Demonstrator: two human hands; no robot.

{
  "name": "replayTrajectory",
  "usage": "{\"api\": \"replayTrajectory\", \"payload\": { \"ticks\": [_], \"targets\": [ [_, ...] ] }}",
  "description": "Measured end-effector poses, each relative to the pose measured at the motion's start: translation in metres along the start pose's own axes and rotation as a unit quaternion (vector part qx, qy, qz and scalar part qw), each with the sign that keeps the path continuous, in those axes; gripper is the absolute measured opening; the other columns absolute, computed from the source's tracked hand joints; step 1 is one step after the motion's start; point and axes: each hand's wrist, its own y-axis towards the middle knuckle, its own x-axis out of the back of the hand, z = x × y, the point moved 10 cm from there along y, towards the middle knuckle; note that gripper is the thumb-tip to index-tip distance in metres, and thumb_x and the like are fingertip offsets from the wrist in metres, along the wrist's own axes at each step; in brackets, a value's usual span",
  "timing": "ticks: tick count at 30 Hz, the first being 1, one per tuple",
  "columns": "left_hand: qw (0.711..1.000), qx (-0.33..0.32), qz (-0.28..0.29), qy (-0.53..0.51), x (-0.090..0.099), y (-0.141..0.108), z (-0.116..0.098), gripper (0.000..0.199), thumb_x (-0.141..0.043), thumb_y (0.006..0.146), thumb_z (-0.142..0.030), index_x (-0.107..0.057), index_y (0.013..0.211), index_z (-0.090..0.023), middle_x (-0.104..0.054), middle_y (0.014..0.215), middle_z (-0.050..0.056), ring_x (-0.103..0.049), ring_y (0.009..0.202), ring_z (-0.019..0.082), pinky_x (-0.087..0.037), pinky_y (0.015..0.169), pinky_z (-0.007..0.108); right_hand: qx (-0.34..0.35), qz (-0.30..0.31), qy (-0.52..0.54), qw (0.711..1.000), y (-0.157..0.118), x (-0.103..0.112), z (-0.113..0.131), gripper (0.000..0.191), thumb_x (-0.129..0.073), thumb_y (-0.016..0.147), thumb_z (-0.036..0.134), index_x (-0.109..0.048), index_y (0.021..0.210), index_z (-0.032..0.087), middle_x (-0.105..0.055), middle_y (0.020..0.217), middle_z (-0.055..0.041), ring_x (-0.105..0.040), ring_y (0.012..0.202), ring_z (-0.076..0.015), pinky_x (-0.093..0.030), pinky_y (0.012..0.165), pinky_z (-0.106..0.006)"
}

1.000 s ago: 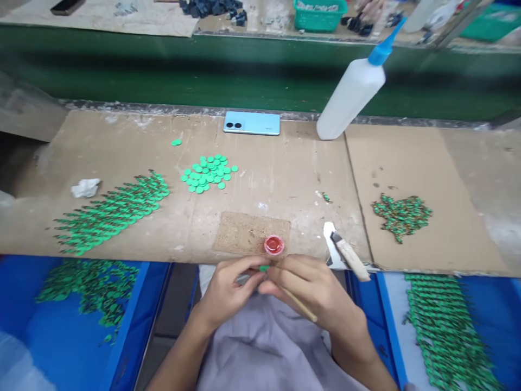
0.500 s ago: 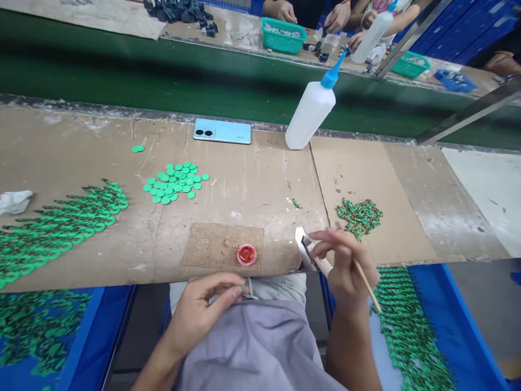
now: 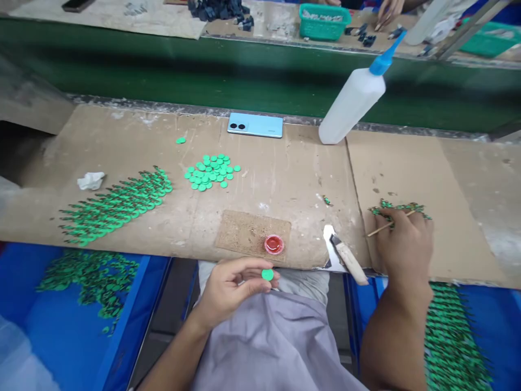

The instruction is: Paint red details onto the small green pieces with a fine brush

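Note:
Between thumb and fingers, my left hand (image 3: 234, 288) pinches a green disc (image 3: 267, 275) above my lap, just below the table edge. My right hand (image 3: 405, 239) holds a thin wooden stick (image 3: 379, 230) and reaches over the pile of small green-and-brown pieces (image 3: 423, 208) on the right; its fingertips are partly hidden. A small pot of red liquid (image 3: 274, 244) sits on a brown board (image 3: 232, 233) in front of me. Loose green discs (image 3: 211, 172) lie beyond the board, with rows of discs bearing small pieces (image 3: 118, 203) to their left.
A white bottle with a blue nozzle (image 3: 352, 106) leans near the back beside a light blue phone (image 3: 255, 125). A wooden-handled blade (image 3: 348, 259) lies at the front edge. Blue trays (image 3: 134, 320) stand below. Another person's hand (image 3: 388, 11) shows across the divider.
My right hand has moved right and forward onto the small pieces, keeping the stick. The disc in my left hand now faces the camera. The view has shifted left.

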Motion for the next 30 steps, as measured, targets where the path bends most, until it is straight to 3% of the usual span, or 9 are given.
{"api": "replayTrajectory", "payload": {
  "ticks": [5, 10, 15, 23, 30],
  "targets": [
    [1.0, -0.009, -0.023, 0.006, 0.001, -0.001, -0.003, 0.022, -0.091, 0.079, -0.032, -0.083, 0.096, -0.02, -0.086, 0.084, 0.006, -0.084, 0.073, 0.023, -0.071, 0.069, 0.026, -0.025, 0.013, -0.043, 0.999, 0.003, -0.009, -0.009, 0.016, -0.07, 0.086, 0.023, -0.076, 0.098, 0.014, -0.066, 0.085, -0.0199, -0.058, 0.083, -0.0366, -0.04, 0.079, -0.049],
    [0.999, -0.024, -0.026, 0.04, 0.003, -0.001, -0.004, 0.026, -0.09, 0.08, -0.035, -0.083, 0.098, -0.018, -0.086, 0.085, 0.007, -0.084, 0.077, 0.024, -0.071, 0.073, 0.028, -0.032, 0.003, -0.039, 0.999, 0.002, -0.01, -0.006, 0.025, -0.067, 0.089, 0.033, -0.079, 0.1, 0.013, -0.068, 0.089, -0.021, -0.057, 0.086, -0.0355, -0.04, 0.077, -0.046],
    [0.999, -0.029, -0.017, 0.04, 0.002, -0.001, -0.003, 0.023, -0.088, 0.082, -0.028, -0.082, 0.1, -0.017, -0.086, 0.087, 0.006, -0.084, 0.077, 0.021, -0.069, 0.072, 0.023, -0.04, -0.008, -0.056, 0.998, 0.005, -0.005, 0.006, 0.04, -0.049, 0.091, 0.039, -0.078, 0.095, 0.013, -0.067, 0.09, -0.0205, -0.059, 0.089, -0.0364, -0.045, 0.077, -0.045],
    [0.999, -0.035, -0.01, 0.028, 0.002, 0.0, -0.003, 0.022, -0.087, 0.083, -0.023, -0.081, 0.102, -0.016, -0.086, 0.089, 0.007, -0.084, 0.08, 0.02, -0.068, 0.072, 0.02, -0.073, 0.047, -0.038, 0.995, 0.005, -0.007, 0.008, 0.035, -0.05, 0.09, 0.038, -0.075, 0.099, 0.015, -0.064, 0.093, -0.0184, -0.056, 0.096, -0.0356, -0.046, 0.086, -0.045],
    [0.997, -0.055, -0.004, 0.055, 0.002, 0.001, -0.007, 0.019, -0.085, 0.084, -0.018, -0.08, 0.101, -0.016, -0.086, 0.088, 0.007, -0.084, 0.08, 0.019, -0.068, 0.074, 0.021, -0.05, 0.066, -0.058, 0.995, 0.007, -0.008, 0.014, 0.036, -0.047, 0.094, 0.033, -0.074, 0.099, 0.009, -0.064, 0.094, -0.0234, -0.054, 0.093, -0.0368, -0.045, 0.087, -0.048]
  ]
}}
